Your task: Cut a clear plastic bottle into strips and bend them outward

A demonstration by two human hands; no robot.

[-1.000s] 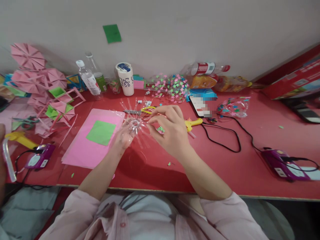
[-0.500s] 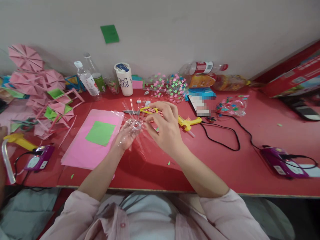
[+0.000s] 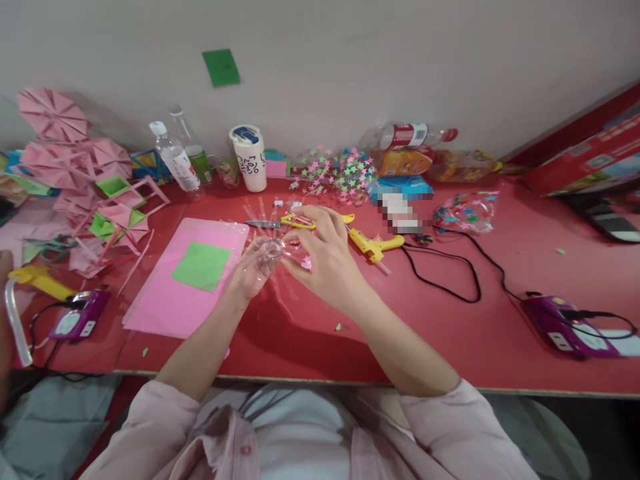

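A clear plastic bottle top (image 3: 273,249), cut into thin strips that fan out around its neck, is above the middle of the table. My left hand (image 3: 253,270) is closed around its left side and underside, with the neck facing up. The thumb and forefinger of my right hand (image 3: 327,257) pinch at the right side of the bottle top, by one of its strips. Just under that hand a small pink star (image 3: 307,263) shows. Scissors with yellow handles (image 3: 299,221) lie behind my hands, partly covered. To the right of them rests a yellow glue gun (image 3: 374,245).
Pink sheets (image 3: 165,307) with a green square (image 3: 201,266) lie left. Along the wall stand a bottle (image 3: 175,160), a white cup (image 3: 251,163) and star-covered clear pieces (image 3: 355,175). A phone (image 3: 397,210), a cable and a purple power strip (image 3: 565,327) are right. Pink paper shapes (image 3: 75,157) stand far left.
My right hand has moved slightly left, closer to the bottle neck, uncovering more of the glue gun. My left hand stays on the bottle top.
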